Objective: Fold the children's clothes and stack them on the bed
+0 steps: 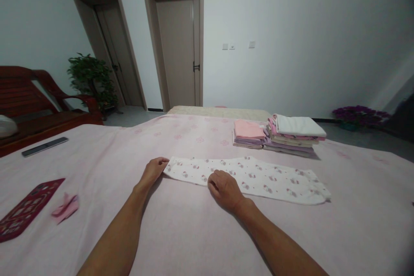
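A pair of white printed pants (271, 179), folded lengthwise into a long strip, lies flat across the pink bedspread (181, 233). Its narrow end is at the left and its wider end at the right. My left hand (155, 169) pinches the narrow end between thumb and fingers. Near the middle of the strip, my right hand (224, 187) is curled closed on the lower edge of the pants, its fingertips partly hidden from view.
Behind the pants stand two adjoining stacks of folded clothes, one topped with pink cloth (248, 130), the other with white cloth (300, 126). To the left lie a dark phone (45, 146), a red patterned mat (27, 208) and a small pink cloth piece (66, 208). A wooden bench (48, 116) stands beyond.
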Demonstrator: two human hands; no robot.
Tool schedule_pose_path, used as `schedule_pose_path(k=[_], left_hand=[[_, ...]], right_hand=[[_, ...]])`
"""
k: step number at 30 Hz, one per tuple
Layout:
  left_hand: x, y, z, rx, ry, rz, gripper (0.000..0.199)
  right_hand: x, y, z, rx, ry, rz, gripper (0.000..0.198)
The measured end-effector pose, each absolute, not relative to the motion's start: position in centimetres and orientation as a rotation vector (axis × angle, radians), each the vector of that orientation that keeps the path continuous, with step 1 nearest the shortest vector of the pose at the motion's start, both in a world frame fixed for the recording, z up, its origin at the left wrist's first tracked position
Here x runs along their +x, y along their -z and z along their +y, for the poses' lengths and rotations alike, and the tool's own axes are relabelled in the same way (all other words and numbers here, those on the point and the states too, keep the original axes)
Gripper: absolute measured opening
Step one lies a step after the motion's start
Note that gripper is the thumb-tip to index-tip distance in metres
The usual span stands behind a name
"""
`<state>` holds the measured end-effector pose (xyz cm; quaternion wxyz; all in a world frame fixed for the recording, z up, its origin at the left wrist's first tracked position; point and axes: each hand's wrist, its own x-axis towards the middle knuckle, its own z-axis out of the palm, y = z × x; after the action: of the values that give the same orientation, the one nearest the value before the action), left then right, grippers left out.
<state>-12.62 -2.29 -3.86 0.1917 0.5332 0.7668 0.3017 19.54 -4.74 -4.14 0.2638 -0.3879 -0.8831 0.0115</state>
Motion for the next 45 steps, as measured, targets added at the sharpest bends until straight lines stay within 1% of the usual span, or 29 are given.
schedule_pose_path(k=[6,12,18,22,29,41,45], left_hand=[[-13.1,4.2,-1.5,1.574,-0.713,2.090,0.043],[-13.0,4.4,-1.4,1.576,-0.669,2.132,0.031],[-12.8,4.2,-1.1,1.546,-0.611,2.198,0.030],[-12.5,4.0,-1.1,1.524,-0.581,2.231,0.024],[-12.2,4.5,-1.2,1.565,-0.666,2.208,0.020],[-12.4,4.7,-1.3,1.626,-0.821,2.133,0.031],[-11.3,4.4,-1.9,1.685,-0.860,2.160,0.029]], right_hand=[[19.6,4.3,-4.7,-1.007,-0.115,-2.316,0.013],[19.8,4.5,-4.7,-0.962,-0.156,-2.270,0.013],[19.8,4.8,-4.7,-0.970,-0.158,-2.262,0.013],[19.8,4.8,-4.6,-0.967,-0.134,-2.273,0.012],[19.7,4.6,-4.8,-0.955,-0.150,-2.274,0.012],[19.8,4.9,-4.7,-0.942,-0.101,-2.297,0.013],[19.8,4.7,-4.7,-0.940,-0.124,-2.297,0.013]])
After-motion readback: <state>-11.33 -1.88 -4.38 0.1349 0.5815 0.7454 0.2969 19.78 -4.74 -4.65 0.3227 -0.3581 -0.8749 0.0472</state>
